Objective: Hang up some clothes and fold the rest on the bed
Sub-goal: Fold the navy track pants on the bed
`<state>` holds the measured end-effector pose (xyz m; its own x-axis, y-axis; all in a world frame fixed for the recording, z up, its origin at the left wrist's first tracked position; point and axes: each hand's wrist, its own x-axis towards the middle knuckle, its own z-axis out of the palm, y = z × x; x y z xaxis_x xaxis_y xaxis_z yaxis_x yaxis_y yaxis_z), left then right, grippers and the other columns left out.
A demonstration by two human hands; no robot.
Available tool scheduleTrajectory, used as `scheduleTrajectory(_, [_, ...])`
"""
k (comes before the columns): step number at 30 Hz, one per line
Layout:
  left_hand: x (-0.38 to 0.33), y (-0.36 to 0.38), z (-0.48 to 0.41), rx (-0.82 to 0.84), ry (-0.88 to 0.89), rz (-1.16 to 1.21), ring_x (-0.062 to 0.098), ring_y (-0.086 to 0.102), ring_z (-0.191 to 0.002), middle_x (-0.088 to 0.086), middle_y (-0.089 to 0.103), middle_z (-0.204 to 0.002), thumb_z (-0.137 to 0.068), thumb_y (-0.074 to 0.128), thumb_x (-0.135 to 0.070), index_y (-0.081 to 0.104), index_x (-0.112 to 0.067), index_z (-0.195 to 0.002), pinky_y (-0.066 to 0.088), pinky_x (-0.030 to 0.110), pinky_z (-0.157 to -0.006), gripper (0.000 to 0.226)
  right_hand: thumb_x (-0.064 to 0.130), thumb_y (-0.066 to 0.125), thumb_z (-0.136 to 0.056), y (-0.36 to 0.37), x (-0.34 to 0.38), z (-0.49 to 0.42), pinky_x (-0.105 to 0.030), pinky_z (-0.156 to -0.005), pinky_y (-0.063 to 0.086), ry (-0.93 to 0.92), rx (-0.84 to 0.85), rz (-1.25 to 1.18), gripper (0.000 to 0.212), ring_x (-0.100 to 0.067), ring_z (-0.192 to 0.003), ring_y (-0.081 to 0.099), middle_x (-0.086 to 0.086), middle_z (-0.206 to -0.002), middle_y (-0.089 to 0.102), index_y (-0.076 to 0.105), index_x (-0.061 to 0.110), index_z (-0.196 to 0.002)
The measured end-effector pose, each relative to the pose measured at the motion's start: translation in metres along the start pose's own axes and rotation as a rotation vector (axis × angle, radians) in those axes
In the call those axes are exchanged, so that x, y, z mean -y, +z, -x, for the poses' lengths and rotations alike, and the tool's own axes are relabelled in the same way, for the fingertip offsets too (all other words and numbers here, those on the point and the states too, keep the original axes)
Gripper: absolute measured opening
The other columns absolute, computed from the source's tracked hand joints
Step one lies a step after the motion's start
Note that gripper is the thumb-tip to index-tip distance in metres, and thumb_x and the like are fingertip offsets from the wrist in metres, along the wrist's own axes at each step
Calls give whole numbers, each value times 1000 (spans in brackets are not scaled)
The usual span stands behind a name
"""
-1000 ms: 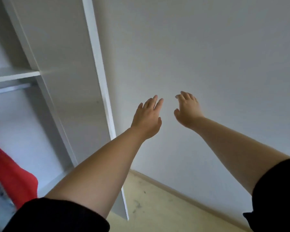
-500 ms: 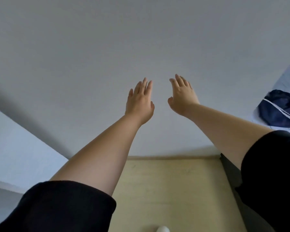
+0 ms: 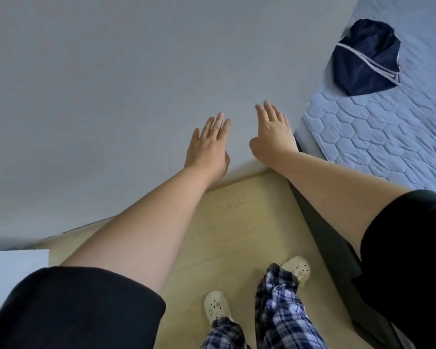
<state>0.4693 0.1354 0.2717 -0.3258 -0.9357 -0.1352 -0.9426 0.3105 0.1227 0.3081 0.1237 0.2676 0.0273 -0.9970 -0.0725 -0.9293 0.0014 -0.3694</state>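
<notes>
Head view looks down over two outstretched arms. At the end of one, the left hand (image 3: 208,144) is held flat, fingers straight and close together, its back toward the camera, gripping nothing. Just beside it, the right hand (image 3: 272,137) has its fingers straight and a little spread, thumb out to the side, and also has nothing in it. The two hands do not touch each other. They hang in front of a plain grey wall (image 3: 111,96); whether they touch it cannot be told.

Both forearms are bare and come out of black sleeves (image 3: 73,311) at the bottom corners. To the right of the right hand lies the bed (image 3: 388,137), its pale blue quilted cover stitched in hexagons, on a dark frame (image 3: 332,248) that runs along the floor (image 3: 237,222). A navy garment (image 3: 363,59) with white stripes sits crumpled on the bed near the wall, well apart from either hand. Below the arms are the light wooden floor, plaid trousers (image 3: 282,306) and two pale clogs (image 3: 215,307). A white panel (image 3: 10,273) shows at the lower left edge.
</notes>
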Motion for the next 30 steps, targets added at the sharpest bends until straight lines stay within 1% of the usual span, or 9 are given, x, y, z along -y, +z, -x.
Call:
scheduleTrajectory(7, [-115, 94, -120, 167, 74, 23, 20, -2, -147, 2, -9, -160, -95, 42, -17, -1, -14, -152, 7, 41, -119, 72, 11, 49, -88, 39, -166, -49, -37, -119, 7, 177, 87, -115, 70, -23, -147, 6, -9, -159, 10, 16, 11, -150])
scheduleTrajectory(10, [-158, 137, -170, 211, 110, 33, 20, 3, -147, 3, -3, -161, -93, 44, -16, 3, -13, -152, 9, 40, -119, 72, 11, 50, -88, 57, -237, -67, -37, -118, 10, 209, 89, -125, 67, -25, -145, 11, -10, -157, 15, 20, 9, -148])
scheduleTrajectory(13, [-197, 180, -214, 268, 182, 29, 19, 6, -147, 4, 1, -161, -92, 43, -12, 6, -12, -152, 11, 38, -118, 70, 11, 52, -87, 77, -307, -82, -38, -117, 15, 316, 70, -165, 64, -27, -143, 16, -11, -155, 19, 25, 7, -145])
scheduleTrajectory(17, [-244, 232, -266, 341, 323, 32, 17, 5, -146, -1, -1, -161, -93, 42, -11, 7, -15, -153, 9, 36, -117, 69, 11, 53, -86, 101, -393, -102, -40, -117, 14, 454, 94, -202, 66, -29, -144, 14, -13, -156, 17, 24, 6, -145])
scheduleTrajectory(20, [-275, 271, -313, 358, 354, -4, 18, 3, -146, -1, -5, -161, -92, 42, -11, 2, -15, -153, 7, 37, -119, 72, 12, 54, -86, 120, -448, -123, -41, -117, 14, 541, 82, -223, 68, -28, -144, 12, -13, -157, 15, 22, 7, -146])
scheduleTrajectory(24, [-315, 325, -394, 412, 346, -59, 20, 3, -147, 0, -8, -160, -92, 43, -12, 1, -16, -153, 9, 38, -117, 74, 21, 58, -88, 150, -521, -159, -45, -117, 13, 741, 123, -209, 76, -28, -146, 8, -12, -159, 5, 13, 10, -149])
scheduleTrajectory(27, [-347, 363, -454, 442, 379, -99, 22, 4, -147, 1, -5, -161, -91, 45, -15, 4, -17, -152, 13, 40, -117, 73, 30, 58, -91, 174, -580, -187, -50, -117, 6, 885, 183, -136, 85, -29, -147, -2, -14, -159, -6, 1, 13, -151])
scheduleTrajectory(28, [-356, 375, -471, 465, 384, -123, 22, 2, -147, 0, -5, -161, -92, 46, -17, 5, -18, -152, 12, 41, -117, 73, 34, 61, -89, 180, -599, -195, -53, -116, 3, 938, 210, -85, 91, -31, -146, -5, -15, -159, -9, -3, 14, -152])
scheduleTrajectory(30, [-369, 395, -498, 532, 372, -188, 21, -1, -147, -2, -3, -161, -92, 47, -23, 8, -19, -152, 10, 42, -117, 72, 47, 70, -79, 190, -632, -206, -58, -113, -1, 1019, 286, -23, 113, -35, -146, -10, -18, -157, -15, -12, 16, -151])
